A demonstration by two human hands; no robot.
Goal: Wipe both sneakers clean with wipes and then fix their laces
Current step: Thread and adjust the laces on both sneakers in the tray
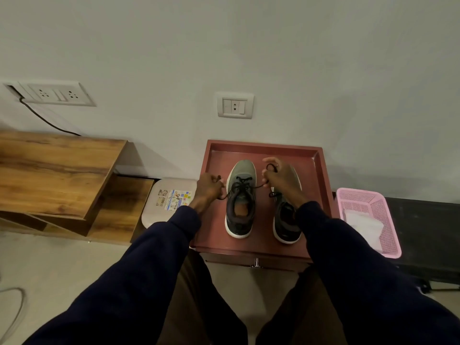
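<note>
Pinching the lace ends (256,187) in left hand (208,188) and right hand (281,179), taut crosswise over the sneaker (241,170) lying midway between both grips.

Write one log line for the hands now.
step: lacing | left hand: grips lace | right hand: grips lace | shoe: left sneaker | on: red table

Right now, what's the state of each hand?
Left hand: closed, pinching one lace end of the left sneaker.
Right hand: closed, gripping that sneaker's other lace end.
</note>
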